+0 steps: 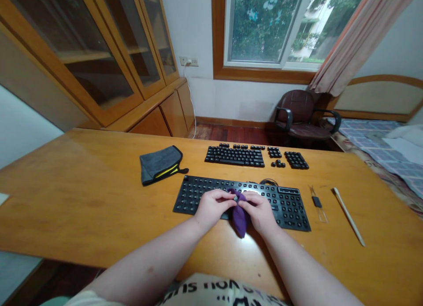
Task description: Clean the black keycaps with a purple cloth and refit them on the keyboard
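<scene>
- The left grip [213, 204] is closed, thumb and fingers pinching the purple cloth [240, 220].
- The right grip [260, 211] is closed on the same cloth from the other side; a small greyish spot shows between the fingertips, too small to identify.
- The purple cloth sits between both grips, its loose end pointing back toward the person.
- Beneath and to either side of the grips lies the black keyboard base [194, 193], its key posts showing.
- Just beyond the right grip, a coiled black cable [269, 182] lies at the base's far edge.
- Farther beyond the grips, loose black keycaps [234, 156] are laid out in blocks on the worktop [82, 187].
- Left of the left grip and farther out is a folded grey cloth [161, 164] with yellow showing.
- Well right of the right grip lie a wire keycap puller [317, 202] and, past it, a pale stick [348, 215].
</scene>
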`<action>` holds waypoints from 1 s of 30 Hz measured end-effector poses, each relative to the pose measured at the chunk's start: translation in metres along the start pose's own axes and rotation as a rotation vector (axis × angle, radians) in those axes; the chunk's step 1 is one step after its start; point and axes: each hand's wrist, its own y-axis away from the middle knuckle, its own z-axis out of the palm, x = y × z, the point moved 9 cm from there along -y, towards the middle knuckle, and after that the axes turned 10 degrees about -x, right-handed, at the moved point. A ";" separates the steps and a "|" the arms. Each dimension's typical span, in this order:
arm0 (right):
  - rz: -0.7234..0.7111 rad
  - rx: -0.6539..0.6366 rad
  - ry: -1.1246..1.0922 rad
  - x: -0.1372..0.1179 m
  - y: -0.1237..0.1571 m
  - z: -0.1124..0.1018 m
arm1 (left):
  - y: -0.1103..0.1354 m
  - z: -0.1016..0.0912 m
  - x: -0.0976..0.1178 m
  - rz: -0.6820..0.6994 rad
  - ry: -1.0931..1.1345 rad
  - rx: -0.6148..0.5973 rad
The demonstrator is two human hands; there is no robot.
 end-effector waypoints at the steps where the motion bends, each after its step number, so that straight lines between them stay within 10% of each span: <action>1: 0.002 0.011 -0.008 0.000 0.000 -0.001 | 0.000 0.001 -0.001 -0.003 0.003 -0.004; 30: 0.086 0.029 -0.084 0.006 -0.002 0.002 | -0.008 0.008 0.002 0.066 0.132 -0.069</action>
